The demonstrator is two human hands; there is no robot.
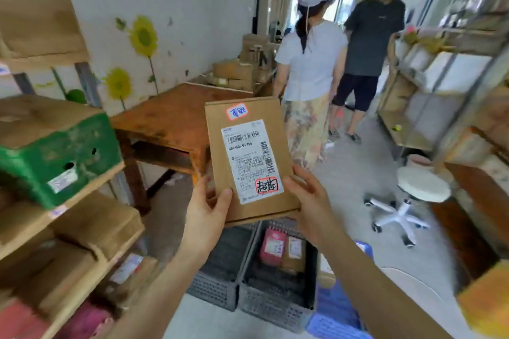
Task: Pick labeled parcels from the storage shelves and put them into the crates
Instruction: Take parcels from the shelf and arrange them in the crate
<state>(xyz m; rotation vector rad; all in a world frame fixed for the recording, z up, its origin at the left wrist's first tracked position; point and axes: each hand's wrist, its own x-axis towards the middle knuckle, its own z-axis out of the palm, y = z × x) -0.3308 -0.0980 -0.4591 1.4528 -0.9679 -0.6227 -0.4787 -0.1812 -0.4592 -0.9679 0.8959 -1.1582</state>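
The shelves (82, 190) on the left are rough wooden boards on metal posts, stacked with cardboard boxes within arm's reach. Beyond them stands a worn brown wooden bench (170, 115). On the floor below the arms sit two black plastic crates (275, 303) with gridded walls. The right one has a red packet (272, 246) and a brown one in it.

The parcel (248, 129), a flat, stiff cardboard box, is held in the air above the crates, face up, probably so its markings can be read before it is dropped in. The left hand (205, 217) and right hand (311, 201) pinch its near corners, thumbs on top. A glossy white shipping label (250, 162) carries barcodes and a red-edged handwritten sticker (266, 185).
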